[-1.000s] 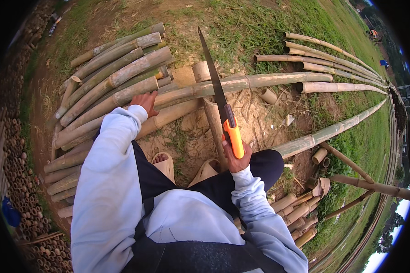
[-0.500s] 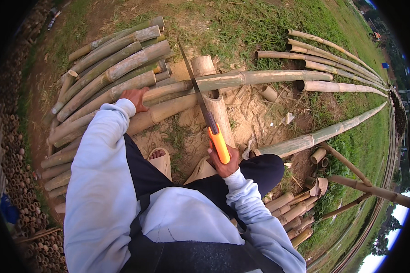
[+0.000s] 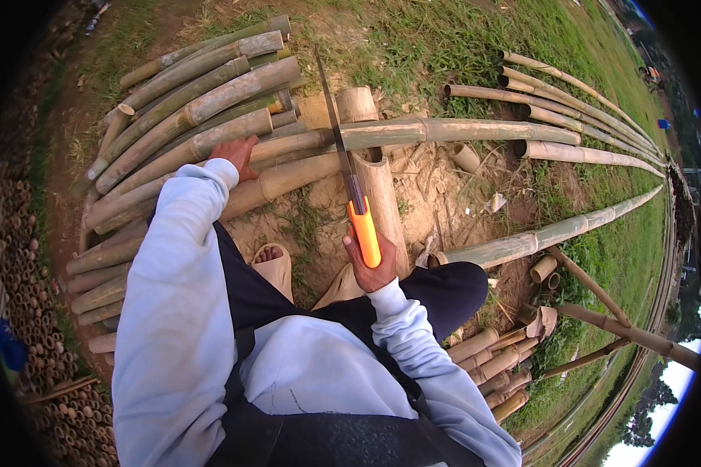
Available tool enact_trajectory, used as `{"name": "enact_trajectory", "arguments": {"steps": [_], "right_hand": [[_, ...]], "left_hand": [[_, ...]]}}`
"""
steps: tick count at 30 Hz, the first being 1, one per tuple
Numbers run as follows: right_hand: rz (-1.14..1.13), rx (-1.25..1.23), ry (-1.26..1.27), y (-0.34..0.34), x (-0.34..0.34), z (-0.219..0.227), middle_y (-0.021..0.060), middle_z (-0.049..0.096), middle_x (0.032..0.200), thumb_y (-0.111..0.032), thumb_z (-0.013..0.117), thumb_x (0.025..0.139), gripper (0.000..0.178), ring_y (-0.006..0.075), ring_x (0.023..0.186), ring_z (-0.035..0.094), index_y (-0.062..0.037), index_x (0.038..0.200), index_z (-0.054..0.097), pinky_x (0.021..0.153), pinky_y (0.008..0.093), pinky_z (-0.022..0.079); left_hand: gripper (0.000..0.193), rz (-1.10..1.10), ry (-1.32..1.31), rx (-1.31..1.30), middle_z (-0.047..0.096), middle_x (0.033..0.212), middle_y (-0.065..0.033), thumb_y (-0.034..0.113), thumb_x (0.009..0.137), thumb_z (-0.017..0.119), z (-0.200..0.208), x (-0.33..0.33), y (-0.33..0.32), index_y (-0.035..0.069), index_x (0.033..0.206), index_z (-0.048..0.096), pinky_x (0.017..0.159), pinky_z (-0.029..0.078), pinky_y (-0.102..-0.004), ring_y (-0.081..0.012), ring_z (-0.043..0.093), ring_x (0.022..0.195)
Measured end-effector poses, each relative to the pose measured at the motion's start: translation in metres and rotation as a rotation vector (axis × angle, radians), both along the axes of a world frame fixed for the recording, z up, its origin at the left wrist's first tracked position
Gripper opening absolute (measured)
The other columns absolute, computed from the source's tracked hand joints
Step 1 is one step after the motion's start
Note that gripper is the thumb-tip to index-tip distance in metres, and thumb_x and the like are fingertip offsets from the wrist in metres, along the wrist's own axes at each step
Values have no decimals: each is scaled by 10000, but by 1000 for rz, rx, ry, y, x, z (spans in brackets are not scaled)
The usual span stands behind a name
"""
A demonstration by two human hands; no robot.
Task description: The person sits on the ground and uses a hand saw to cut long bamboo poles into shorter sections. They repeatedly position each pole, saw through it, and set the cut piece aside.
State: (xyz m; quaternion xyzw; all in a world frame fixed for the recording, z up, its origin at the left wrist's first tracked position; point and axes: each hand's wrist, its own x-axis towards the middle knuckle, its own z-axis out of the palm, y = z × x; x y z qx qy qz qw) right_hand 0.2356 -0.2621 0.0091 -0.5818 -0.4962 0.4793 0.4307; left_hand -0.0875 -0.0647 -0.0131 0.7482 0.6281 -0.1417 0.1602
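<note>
My right hand (image 3: 375, 268) is closed around the orange handle of a hand saw (image 3: 364, 233). The saw's long dark blade points away from me and crosses a long bamboo pole (image 3: 459, 131). My left hand (image 3: 238, 156) lies on the bamboo to the left of the blade, fingers stretched over it; its grip is loose, with the thumb side partly hidden. Beneath the pole, a thick bamboo piece (image 3: 382, 206) runs crosswise, with its far end (image 3: 356, 103) showing beyond the pole. Pale sawdust lies around it.
Cut bamboo lengths (image 3: 226, 101) are piled at the left. Several long poles (image 3: 576, 152) stretch away at the right, with another green pole (image 3: 530, 243) nearer. Short bamboo pieces (image 3: 491, 362) lie by my right knee, next to a bamboo frame (image 3: 631, 331). Stacked bamboo ends (image 3: 23, 272) line the far left.
The saw and my right hand have moved forward, away from my body, so the blade reaches farther past the pole. My left hand stays on the bamboo. The view has shifted slightly.
</note>
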Motion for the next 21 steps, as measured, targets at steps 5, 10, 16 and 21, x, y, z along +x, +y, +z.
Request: {"name": "enact_trajectory", "arguments": {"steps": [5,10,16,21], "right_hand": [[30,-10,-98,-43,5,26,72,554,649,-142,755,924,209,151,581,501,19,891,627,561,322,439],[28,-56,-24,-44,15,26,60,555,628,-117,741,925,185,115,596,523,41,925,645,572,292,447],[40,98,-64,72,-9,10,47,558,634,-151,743,934,227,116,574,492,19,840,626,550,313,429],[-1,-94,-59,-55,7,26,52,568,640,-73,732,908,124,114,571,525,25,954,672,564,293,445]], "left_hand": [[774,-11,18,30,688,1177,-186,359,677,872,-2,-5,-4,124,1342,554,942,508,-522,-408,651,1109],[766,-32,-1,50,688,1146,-193,343,663,869,-1,-3,-5,116,1327,565,920,519,-526,-414,657,1092],[757,-41,-33,47,685,1145,-210,326,658,874,8,8,1,107,1317,573,910,525,-518,-413,655,1098],[713,-16,-47,27,675,1136,-214,320,682,872,4,-1,-8,89,1289,578,912,525,-517,-416,654,1087]]}}
